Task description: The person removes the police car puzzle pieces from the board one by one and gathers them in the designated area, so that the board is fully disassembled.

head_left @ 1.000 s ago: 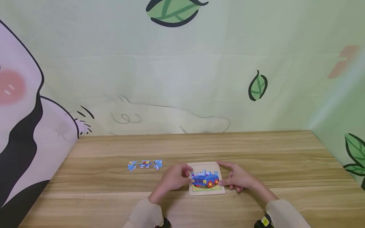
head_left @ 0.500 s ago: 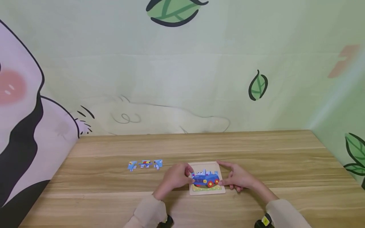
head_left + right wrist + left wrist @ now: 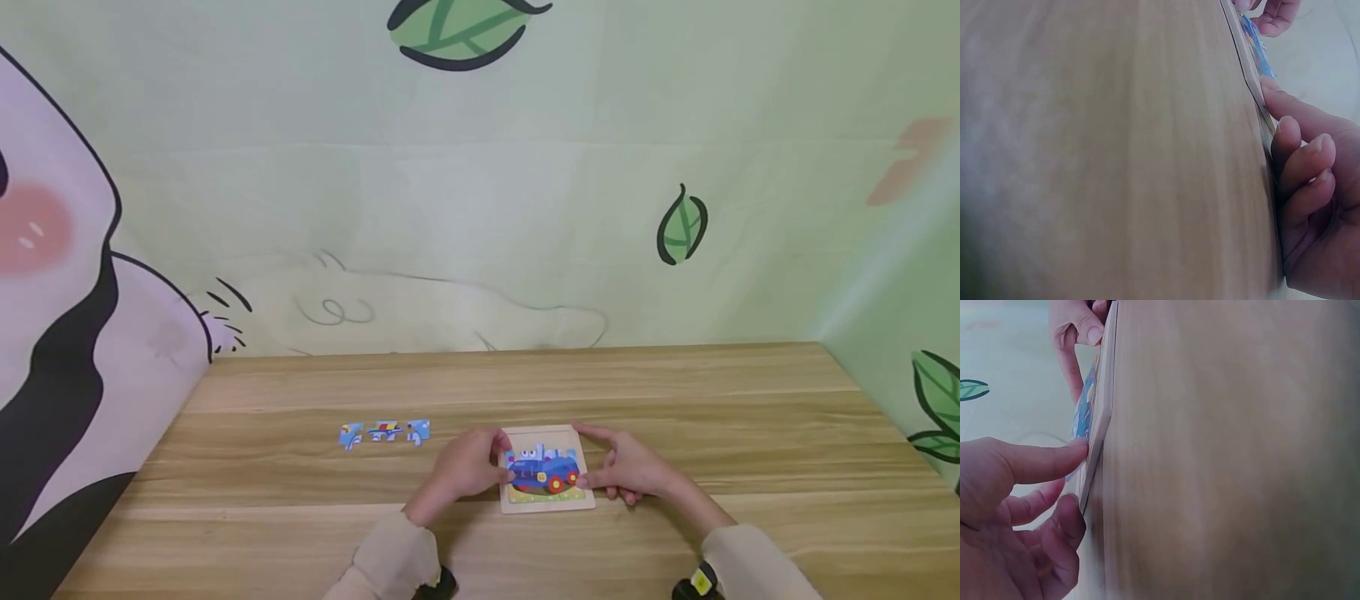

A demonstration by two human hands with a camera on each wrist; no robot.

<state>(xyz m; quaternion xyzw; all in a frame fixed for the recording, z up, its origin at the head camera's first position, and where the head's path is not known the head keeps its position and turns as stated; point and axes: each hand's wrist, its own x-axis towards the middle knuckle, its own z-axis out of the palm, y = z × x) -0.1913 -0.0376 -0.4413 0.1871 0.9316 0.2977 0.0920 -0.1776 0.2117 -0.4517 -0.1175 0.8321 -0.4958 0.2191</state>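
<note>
A square wooden puzzle board [image 3: 555, 507] lies on the table, its lower part filled by a blue tractor picture [image 3: 542, 477] with red wheels; a strip at the top shows bare wood. My left hand [image 3: 467, 462] grips its left side, thumb on the picture's edge; in the left wrist view, the curled fingers of that hand [image 3: 1019, 506] are at the board's side [image 3: 1105, 412]. My right hand [image 3: 626, 465] holds the right side, forefinger stretched to the upper corner, thumb near the rear wheel. Its other fingers curl beside the board in the right wrist view.
Three loose puzzle pieces, a left one [image 3: 350, 435], a middle one [image 3: 386, 431] and a right one [image 3: 419, 431], lie in a row left of the board. Behind the wooden table [image 3: 675, 383] hangs a green cloth with printed leaves.
My left wrist and sleeve have shifted slightly right, the thumb staying at the picture's left edge. My right hand keeps its place on the board. The head view has shifted very slightly.
</note>
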